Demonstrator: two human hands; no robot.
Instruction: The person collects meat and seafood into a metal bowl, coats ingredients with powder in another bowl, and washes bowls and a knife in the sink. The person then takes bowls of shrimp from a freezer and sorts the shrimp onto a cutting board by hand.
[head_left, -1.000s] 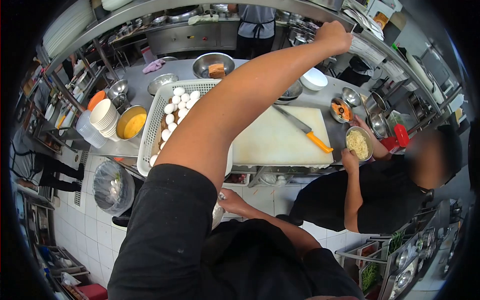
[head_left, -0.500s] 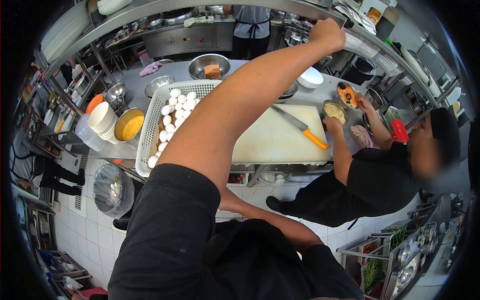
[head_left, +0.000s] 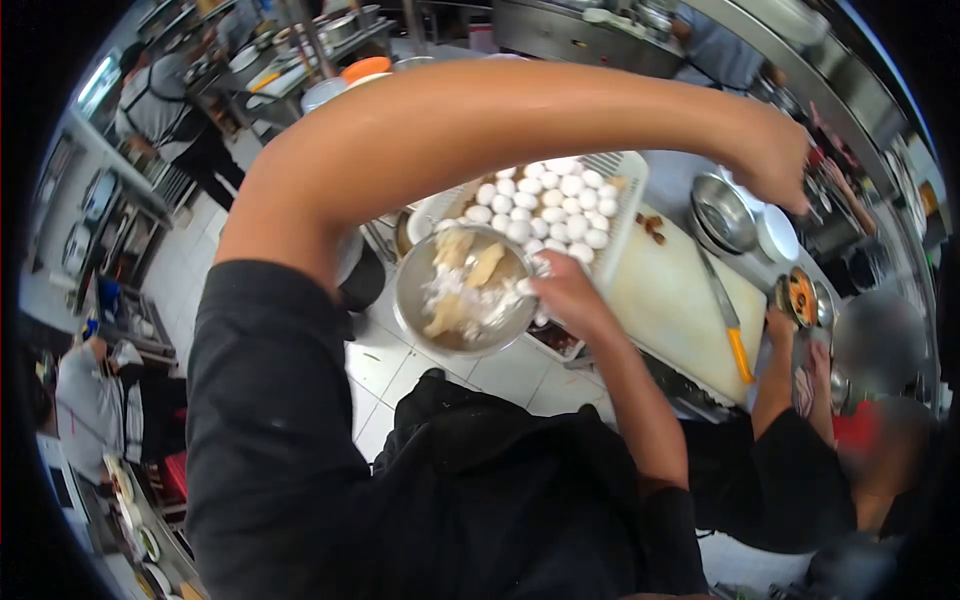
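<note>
Since the right hand point(head_left: 568, 295) only grips one edge, the metal bowl point(head_left: 413, 285) just left of that hold could tip and dump its pale pieces point(head_left: 487, 265); can't tell if the left hand point(head_left: 782, 165) has anything

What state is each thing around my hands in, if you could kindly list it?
Metal bowl: held at its rim by the right hand
Pale pieces: in the bowl, amid white powder
Left hand: raised, grip unclear
Eggs: whole-looking, crowded in the basket
Knife: lying on the cutting board
</note>
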